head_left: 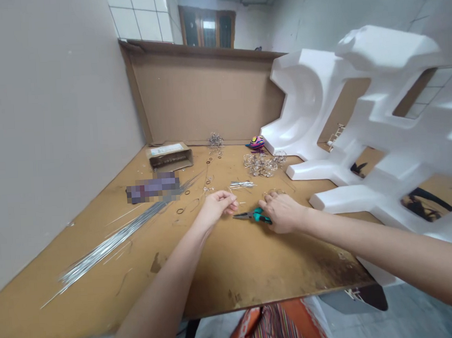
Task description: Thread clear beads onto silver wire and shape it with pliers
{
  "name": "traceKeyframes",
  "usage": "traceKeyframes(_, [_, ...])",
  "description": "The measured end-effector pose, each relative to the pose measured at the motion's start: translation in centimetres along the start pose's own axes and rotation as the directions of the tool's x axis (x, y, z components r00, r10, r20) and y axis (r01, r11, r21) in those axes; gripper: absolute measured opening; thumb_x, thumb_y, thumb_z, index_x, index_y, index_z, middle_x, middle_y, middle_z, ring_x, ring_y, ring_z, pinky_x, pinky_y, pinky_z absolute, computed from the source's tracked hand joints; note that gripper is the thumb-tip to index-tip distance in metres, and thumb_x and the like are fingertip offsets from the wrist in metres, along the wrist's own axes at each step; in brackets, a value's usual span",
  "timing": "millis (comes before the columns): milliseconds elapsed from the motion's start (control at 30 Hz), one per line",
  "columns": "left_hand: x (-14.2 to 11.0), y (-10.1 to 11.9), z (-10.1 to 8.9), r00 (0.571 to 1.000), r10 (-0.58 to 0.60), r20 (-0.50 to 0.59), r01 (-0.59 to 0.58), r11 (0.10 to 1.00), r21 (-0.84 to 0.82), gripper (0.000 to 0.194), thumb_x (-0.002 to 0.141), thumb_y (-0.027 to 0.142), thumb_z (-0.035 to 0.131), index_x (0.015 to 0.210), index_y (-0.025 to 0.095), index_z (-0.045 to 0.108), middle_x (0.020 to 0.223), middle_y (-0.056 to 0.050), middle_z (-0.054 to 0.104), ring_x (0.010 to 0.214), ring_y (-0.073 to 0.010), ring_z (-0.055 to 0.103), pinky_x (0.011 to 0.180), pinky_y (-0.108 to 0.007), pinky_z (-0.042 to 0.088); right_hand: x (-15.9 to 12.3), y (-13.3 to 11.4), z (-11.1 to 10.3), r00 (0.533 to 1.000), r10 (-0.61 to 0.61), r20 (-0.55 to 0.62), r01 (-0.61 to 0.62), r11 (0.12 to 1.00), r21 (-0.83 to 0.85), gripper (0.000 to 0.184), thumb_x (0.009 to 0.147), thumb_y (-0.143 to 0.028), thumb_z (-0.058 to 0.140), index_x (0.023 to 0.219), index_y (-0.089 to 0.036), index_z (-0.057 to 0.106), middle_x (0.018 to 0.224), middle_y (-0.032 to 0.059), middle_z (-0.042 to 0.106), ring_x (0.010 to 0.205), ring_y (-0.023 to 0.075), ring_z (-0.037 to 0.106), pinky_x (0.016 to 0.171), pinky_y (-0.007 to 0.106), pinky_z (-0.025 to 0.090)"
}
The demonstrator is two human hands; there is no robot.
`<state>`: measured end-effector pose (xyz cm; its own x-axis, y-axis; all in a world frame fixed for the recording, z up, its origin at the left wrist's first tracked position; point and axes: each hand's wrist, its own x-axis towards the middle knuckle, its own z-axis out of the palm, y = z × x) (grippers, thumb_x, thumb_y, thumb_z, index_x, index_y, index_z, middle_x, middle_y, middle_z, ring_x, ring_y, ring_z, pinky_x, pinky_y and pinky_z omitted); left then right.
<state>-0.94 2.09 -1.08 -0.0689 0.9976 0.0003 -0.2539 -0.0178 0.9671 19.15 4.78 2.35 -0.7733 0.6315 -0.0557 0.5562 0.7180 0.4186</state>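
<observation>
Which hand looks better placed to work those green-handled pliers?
Probably the right hand: it lies over the grips of the teal-handled pliers. The left hand is pinched together beside the pliers' nose, away from the grips, so it would have to reach across.

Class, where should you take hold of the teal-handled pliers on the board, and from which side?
Take the teal handles from the right, where the right hand lies over them. The pliers lie flat, their metal nose pointing left toward the left hand, so the handles suit the palm and the nose stays free.
</observation>
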Motion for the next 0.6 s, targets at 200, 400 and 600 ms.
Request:
traceKeyframes(200, [-0.5,0.8,-0.4,0.991,-0.053,0.120,0.069,0.990,-0.127,0.015,0.063,0.024,0.071,0.069,0.013,0.064,0.064,-0.003,0.064,0.052,-0.0072,0.057,0.047,-0.015,0.043,-3.7,3.4,-1.9,0.976,-0.149,-0.160,0.147,0.989,-0.026,0.025,0.079,-0.031,0.046,0.099,-0.017,0.053,0.085,0.0092,0.054,0.075,0.0204,0.048,0.064,0.030,0.032])
traceKeyframes(400, [-0.9,0.6,0.0,0.965,-0.123,0.233,0.195,0.927,-0.319,0.008,0.067,0.014,0.069,0.071,0.012,0.063,0.063,-0.002,0.062,0.051,-0.0047,0.056,0.046,-0.011,0.045,-4.6,4.9,-3.7,0.931,-0.095,-0.353,0.049,0.990,-0.135,0.036,0.086,-0.041,0.034,0.107,-0.018,0.052,0.094,0.0129,0.054,0.083,0.0244,0.044,0.071,0.035,0.029])
traceKeyframes(600, [-0.9,1.0,-0.6,0.972,-0.083,0.222,0.174,0.885,-0.432,0.001,0.072,0.012,0.064,0.072,0.013,0.063,0.063,-0.001,0.060,0.051,-0.0043,0.055,0.044,-0.010,0.045,-3.6,4.6,-3.1,0.991,0.072,-0.110,-0.060,0.993,0.105,0.028,0.073,-0.031,0.050,0.098,-0.019,0.052,0.083,0.0078,0.057,0.073,0.0212,0.049,0.064,0.030,0.030])
